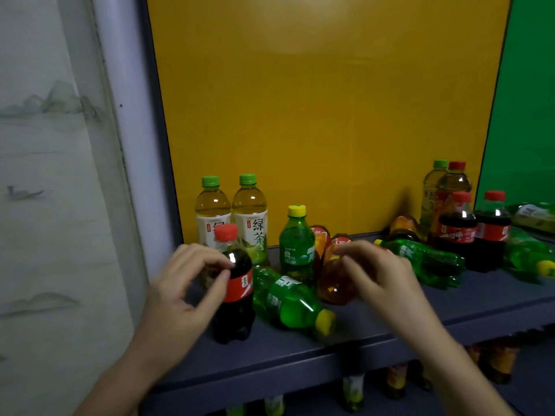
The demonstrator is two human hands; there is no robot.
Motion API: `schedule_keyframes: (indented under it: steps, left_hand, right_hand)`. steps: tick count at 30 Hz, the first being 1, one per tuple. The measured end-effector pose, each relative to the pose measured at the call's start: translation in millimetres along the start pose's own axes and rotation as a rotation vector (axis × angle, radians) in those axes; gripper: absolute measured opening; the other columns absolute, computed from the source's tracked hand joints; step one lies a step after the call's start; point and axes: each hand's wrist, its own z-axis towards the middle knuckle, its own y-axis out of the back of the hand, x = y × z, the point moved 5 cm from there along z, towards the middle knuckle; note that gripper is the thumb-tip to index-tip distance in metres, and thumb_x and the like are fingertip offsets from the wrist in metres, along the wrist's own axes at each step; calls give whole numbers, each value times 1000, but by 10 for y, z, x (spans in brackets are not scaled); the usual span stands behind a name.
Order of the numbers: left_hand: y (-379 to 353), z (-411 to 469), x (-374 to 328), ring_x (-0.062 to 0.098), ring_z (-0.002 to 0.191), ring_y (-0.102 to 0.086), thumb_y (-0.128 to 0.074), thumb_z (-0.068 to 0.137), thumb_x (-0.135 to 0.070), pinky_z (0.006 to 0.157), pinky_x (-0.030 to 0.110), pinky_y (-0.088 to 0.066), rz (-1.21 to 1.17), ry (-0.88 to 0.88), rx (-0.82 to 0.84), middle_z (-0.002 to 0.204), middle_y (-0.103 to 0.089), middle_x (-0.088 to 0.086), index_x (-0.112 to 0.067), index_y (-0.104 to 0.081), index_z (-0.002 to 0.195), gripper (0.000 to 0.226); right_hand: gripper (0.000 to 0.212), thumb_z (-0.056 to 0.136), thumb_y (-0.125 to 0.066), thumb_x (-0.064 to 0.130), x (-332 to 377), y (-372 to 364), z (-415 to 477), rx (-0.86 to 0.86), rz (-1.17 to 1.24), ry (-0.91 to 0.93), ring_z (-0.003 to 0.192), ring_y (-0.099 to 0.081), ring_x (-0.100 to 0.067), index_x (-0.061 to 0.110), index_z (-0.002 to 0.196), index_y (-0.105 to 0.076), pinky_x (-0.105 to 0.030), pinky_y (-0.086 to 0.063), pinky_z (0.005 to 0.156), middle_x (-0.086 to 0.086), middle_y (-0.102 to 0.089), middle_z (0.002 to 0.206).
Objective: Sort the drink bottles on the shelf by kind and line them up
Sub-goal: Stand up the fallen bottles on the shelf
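The second green tea bottle from the left reads "绿茶" on its white label. The leftmost green tea bottle shows only part of "绿". The other labels are too blurred to read.

Matte yellow flat back panel fills the centre. Green flat panel at right edge, butting against the yellow one. Pale lavender upright frame post just left of yellow panel. Far left: pale fabric hanging, printed grey ink mountains, small boat.
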Motion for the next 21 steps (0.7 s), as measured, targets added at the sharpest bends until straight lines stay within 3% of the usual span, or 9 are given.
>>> schedule_keyframes:
  steps: [3, 6, 9, 11, 14, 16, 18, 21]
  left_hand:
    - [-262, -19, -292, 5, 89, -54, -52, 85, -21, 80, 16, -40, 129, -108, 102, 91, -55, -15, -21, -59, 90, 8]
    - [-612, -78, -371, -1, 101, -50, -50, 83, -20, 85, 15, -40, 268, -143, 341, 104, -53, -17, -26, -55, 106, 24]
    - [-938, -176, -249, -5, 117, -39, -59, 71, -13, 101, 7, -25, 407, -98, 567, 123, -43, -19, -31, -45, 123, 57]
    - [-1083, -214, -150, -2, 121, -36, -65, 59, -9, 106, 9, -15, 527, -79, 625, 128, -41, -16, -29, -43, 127, 74]
    - [-1191, -211, -47, 1, 119, -37, -68, 49, -6, 104, 12, -25, 625, -58, 624, 128, -43, -14, -28, -42, 128, 86]
    - [-1231, -184, 11, 3, 118, -39, -71, 41, -4, 101, 15, -32, 665, -40, 618, 124, -48, -13, -28, -44, 127, 93]
    - [-1262, -158, 68, 5, 116, -40, -73, 35, -4, 103, 16, -27, 687, -24, 617, 121, -52, -10, -26, -47, 124, 95]
    - [-1282, -151, 130, 5, 115, -39, -73, 35, -2, 106, 20, -19, 696, 11, 621, 121, -51, -9, -25, -45, 123, 95]
  right_hand:
    - [15, 91, -55, 20, -330, 111, 402, 102, -54, -65, 85, -61, 0, 23, 101, -66, -21, -51, 79, 11, -67, 92]
    - [19, 92, -54, 20, -643, 36, 796, 247, -108, -121, 90, -65, -19, 14, 106, -65, -41, -53, 83, -5, -67, 103]
    - [26, 93, -51, 24, -821, -135, 1127, 357, -186, -100, 93, -64, -22, 11, 112, -62, -39, -52, 86, -8, -65, 110]
    - [31, 94, -50, 29, -902, -270, 1305, 415, -242, -104, 97, -63, -25, 8, 114, -61, -37, -51, 85, -11, -65, 113]
    - [38, 95, -46, 35, -987, -501, 1473, 534, -303, -157, 95, -62, -31, 2, 103, -63, -39, -51, 80, -17, -65, 108]
    - [47, 96, -40, 43, -1001, -635, 1512, 613, -388, -196, 91, -58, -32, 2, 79, -57, -34, -44, 73, -19, -62, 96]
    - [55, 96, -33, 51, -985, -758, 1530, 670, -481, -225, 91, -52, -28, 5, 69, -49, -32, -39, 74, -15, -55, 89]
    - [70, 90, -31, 63, -991, -939, 1570, 715, -561, -288, 114, -53, -31, 2, 111, -59, -37, -44, 92, -16, -54, 123]
